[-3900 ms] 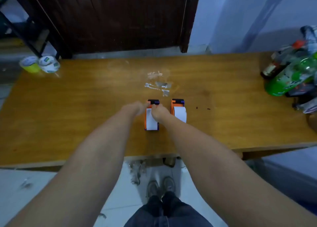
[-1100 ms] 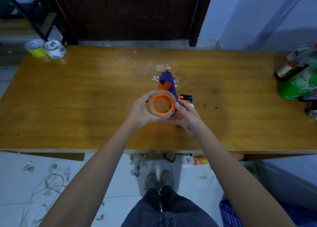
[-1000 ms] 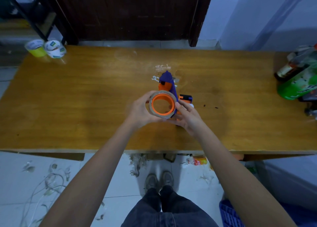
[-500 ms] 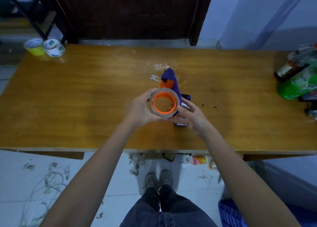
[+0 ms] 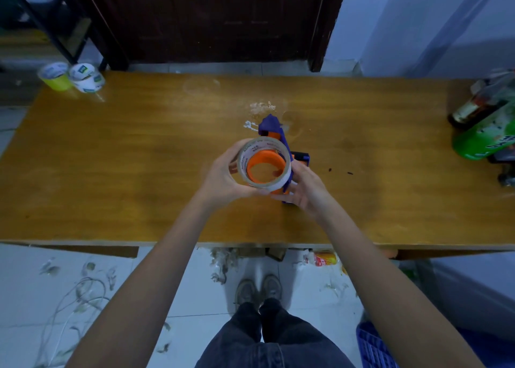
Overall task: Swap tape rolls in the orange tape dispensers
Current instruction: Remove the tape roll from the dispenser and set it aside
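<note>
Your right hand (image 5: 302, 189) hides most of the 2nd dispenser (image 5: 301, 158); bottles (image 5: 485, 128) cut off at right edge.

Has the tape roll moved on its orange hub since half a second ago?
Yes. The tape roll has slid leftward, toward the left hand, partway off the orange hub of the dispenser that the right hand steadies.
</note>
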Demonstrator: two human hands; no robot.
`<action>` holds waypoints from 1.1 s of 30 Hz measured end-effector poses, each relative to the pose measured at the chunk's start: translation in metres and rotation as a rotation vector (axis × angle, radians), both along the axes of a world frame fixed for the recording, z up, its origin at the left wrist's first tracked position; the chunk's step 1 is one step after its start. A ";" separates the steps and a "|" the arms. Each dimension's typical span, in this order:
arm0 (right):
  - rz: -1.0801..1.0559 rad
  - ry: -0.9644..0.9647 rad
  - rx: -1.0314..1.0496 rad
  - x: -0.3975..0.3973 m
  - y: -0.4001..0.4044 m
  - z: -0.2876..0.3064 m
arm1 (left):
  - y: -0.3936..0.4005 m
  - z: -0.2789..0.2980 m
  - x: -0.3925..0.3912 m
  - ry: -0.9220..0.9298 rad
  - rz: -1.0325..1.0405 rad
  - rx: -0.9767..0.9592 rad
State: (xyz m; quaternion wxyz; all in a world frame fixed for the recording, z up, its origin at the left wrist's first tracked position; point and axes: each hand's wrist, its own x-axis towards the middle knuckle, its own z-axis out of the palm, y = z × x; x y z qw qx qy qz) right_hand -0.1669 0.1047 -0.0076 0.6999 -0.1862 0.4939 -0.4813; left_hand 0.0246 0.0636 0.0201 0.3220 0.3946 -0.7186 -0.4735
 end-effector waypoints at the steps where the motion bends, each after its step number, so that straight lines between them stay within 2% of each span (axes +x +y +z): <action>1: -0.012 0.009 0.023 0.002 0.000 0.000 | 0.001 0.004 -0.001 0.055 0.012 0.036; 3: -0.043 0.007 0.040 0.006 0.000 0.001 | 0.000 0.009 -0.002 0.266 0.096 0.172; 6: -0.122 -0.051 0.059 0.011 0.003 0.004 | -0.005 0.008 -0.001 0.540 0.360 0.374; 9: -0.156 -0.089 0.053 0.017 0.004 0.002 | -0.007 -0.005 0.001 0.588 0.540 0.589; 15: -0.151 -0.158 0.084 0.038 0.000 -0.005 | 0.008 -0.017 -0.008 0.640 0.474 0.681; 19: -0.134 -0.145 0.152 0.047 0.002 -0.012 | 0.006 -0.017 -0.009 0.642 0.504 0.700; 25: 0.045 0.161 0.301 0.057 0.000 -0.023 | 0.003 -0.024 -0.001 0.510 0.547 0.592; 29: -0.005 0.152 0.353 0.062 -0.003 -0.032 | 0.007 -0.034 -0.004 0.405 0.599 0.519; 33: -0.135 0.129 0.429 0.068 -0.006 -0.040 | 0.009 -0.047 -0.010 0.307 0.563 0.456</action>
